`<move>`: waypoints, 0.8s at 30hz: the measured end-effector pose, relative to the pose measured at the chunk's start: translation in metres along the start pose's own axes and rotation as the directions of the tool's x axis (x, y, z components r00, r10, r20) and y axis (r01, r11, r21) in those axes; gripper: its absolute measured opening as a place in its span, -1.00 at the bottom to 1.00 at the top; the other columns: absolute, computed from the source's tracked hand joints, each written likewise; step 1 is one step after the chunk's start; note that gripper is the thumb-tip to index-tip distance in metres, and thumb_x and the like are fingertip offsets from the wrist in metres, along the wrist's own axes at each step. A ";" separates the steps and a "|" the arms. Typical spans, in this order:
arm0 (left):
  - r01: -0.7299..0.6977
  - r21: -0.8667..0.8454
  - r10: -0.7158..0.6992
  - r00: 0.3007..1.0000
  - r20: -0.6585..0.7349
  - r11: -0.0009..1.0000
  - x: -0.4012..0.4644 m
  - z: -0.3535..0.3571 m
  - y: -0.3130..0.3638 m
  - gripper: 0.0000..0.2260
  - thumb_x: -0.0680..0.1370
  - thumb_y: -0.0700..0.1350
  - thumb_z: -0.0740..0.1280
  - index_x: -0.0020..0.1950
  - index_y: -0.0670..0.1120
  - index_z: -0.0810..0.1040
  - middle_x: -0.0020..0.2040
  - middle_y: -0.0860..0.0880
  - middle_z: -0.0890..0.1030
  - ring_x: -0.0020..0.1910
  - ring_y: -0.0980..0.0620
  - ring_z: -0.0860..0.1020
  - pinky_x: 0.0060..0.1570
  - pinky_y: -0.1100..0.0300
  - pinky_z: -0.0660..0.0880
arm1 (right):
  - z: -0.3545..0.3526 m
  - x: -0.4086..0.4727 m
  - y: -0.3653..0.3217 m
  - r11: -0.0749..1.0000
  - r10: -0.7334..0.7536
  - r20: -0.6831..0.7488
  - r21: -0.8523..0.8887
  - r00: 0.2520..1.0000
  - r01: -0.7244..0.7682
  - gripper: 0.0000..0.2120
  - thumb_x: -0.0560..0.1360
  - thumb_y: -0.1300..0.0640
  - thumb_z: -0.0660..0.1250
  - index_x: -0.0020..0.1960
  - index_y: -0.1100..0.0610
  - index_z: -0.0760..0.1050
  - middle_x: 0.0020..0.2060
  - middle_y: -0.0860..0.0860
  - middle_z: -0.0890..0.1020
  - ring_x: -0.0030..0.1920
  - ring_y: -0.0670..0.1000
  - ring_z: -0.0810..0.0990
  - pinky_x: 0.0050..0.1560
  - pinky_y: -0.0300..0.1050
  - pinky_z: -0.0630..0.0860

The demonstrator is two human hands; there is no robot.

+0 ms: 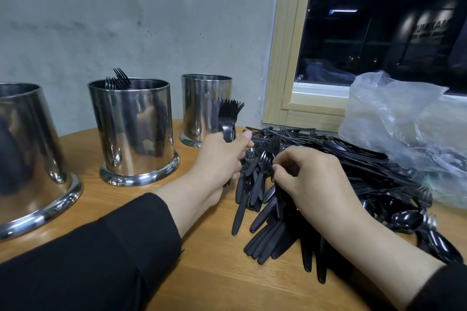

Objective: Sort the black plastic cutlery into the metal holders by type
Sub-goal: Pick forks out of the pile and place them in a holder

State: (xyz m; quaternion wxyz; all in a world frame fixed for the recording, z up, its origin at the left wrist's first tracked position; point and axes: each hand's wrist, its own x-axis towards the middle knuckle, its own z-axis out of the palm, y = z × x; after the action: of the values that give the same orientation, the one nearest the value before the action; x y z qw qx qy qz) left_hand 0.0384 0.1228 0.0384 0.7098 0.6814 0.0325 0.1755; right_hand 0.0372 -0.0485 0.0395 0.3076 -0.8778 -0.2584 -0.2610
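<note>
A heap of black plastic cutlery [328, 166] covers the right half of the wooden table [197, 280]. My left hand [222, 156] grips a bunch of black forks [228, 115] upright, tines up, just left of the heap. My right hand [310, 179] rests on the heap and pinches a fork [264, 166] at its neck. Three metal holders stand along the back: the left holder [27, 149], the middle holder [134, 129] with several forks [118, 79] sticking out, and the right holder [202, 103] behind my left hand.
A crumpled clear plastic bag [404, 129] lies at the right behind the heap, under a window with a wooden frame [285, 63]. A grey concrete wall [141, 20] stands right behind the holders. Black spoons [406, 219] lie at the heap's near right edge.
</note>
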 end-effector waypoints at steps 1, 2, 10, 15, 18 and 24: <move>0.005 -0.010 -0.005 1.000 0.014 1.000 -0.001 0.001 0.001 -0.72 0.64 0.02 0.38 0.00 -0.21 0.63 -0.50 0.12 0.34 -0.54 0.13 0.25 -0.52 0.25 0.24 | 0.000 0.000 -0.001 1.000 -0.005 -0.025 0.031 1.000 0.005 -0.96 0.50 0.13 0.43 -0.10 0.00 0.61 -0.25 -0.15 0.61 -0.18 -0.16 0.56 -0.13 -0.26 0.46; 0.005 -0.014 -0.005 0.999 0.036 1.000 -0.003 0.002 0.003 -0.71 0.62 0.04 0.40 0.00 -0.21 0.64 -0.50 0.13 0.32 -0.53 0.13 0.23 -0.52 0.25 0.22 | -0.001 0.000 -0.002 0.999 -0.014 -0.040 0.052 0.999 0.016 -0.93 0.49 0.14 0.44 -0.10 0.00 0.57 -0.27 -0.15 0.60 -0.20 -0.15 0.55 -0.14 -0.24 0.46; 0.024 -0.056 -0.012 0.980 0.198 0.998 -0.016 0.019 0.008 -0.76 0.61 0.00 0.41 -0.01 -0.17 0.50 -0.42 0.03 0.34 -0.50 0.10 0.25 -0.52 0.24 0.20 | 0.001 -0.002 -0.007 0.989 -0.116 -0.034 0.091 0.993 0.119 -0.83 0.51 0.15 0.45 -0.09 0.02 0.44 -0.27 -0.09 0.60 -0.23 -0.08 0.57 -0.17 -0.08 0.49; -0.030 0.021 0.031 0.999 -0.036 0.999 -0.006 0.009 0.009 -0.74 0.65 0.05 0.32 -0.16 -0.04 0.60 -0.29 0.04 0.53 -0.29 0.06 0.48 -0.20 0.12 0.47 | 0.003 -0.007 -0.007 0.992 -0.077 0.029 0.101 0.997 0.074 -0.88 0.59 -0.03 0.32 -0.09 -0.04 0.46 -0.32 -0.14 0.54 -0.24 -0.12 0.51 -0.20 -0.21 0.43; -0.085 -0.110 0.069 0.988 -0.142 0.990 0.002 0.001 0.013 -0.77 0.71 -0.01 0.23 -0.07 -0.10 0.51 -0.32 0.00 0.51 -0.44 0.07 0.43 -0.47 0.24 0.38 | 0.008 -0.008 -0.007 0.984 -0.140 0.174 -0.088 0.975 0.157 -0.87 0.64 -0.08 0.19 0.05 -0.09 0.47 -0.14 -0.18 0.52 -0.07 -0.15 0.48 0.01 -0.09 0.44; -0.123 -0.068 0.111 0.981 -0.160 0.990 0.002 -0.003 0.012 -0.77 0.71 0.02 0.23 0.12 -0.13 0.54 -0.43 0.03 0.47 -0.54 0.03 0.42 -0.51 0.20 0.40 | 0.014 -0.012 -0.008 0.904 -0.057 0.444 -0.357 0.894 0.235 -0.61 0.67 -0.22 -0.07 0.26 -0.17 0.47 -0.04 -0.16 0.41 0.10 0.01 0.41 0.11 0.04 0.28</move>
State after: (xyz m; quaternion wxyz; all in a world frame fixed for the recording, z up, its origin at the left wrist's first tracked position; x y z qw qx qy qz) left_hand 0.0373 0.1266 0.0499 0.7194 0.6384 0.0409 0.2706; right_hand 0.0279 -0.0369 0.0258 0.0367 -0.9349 -0.3264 -0.1346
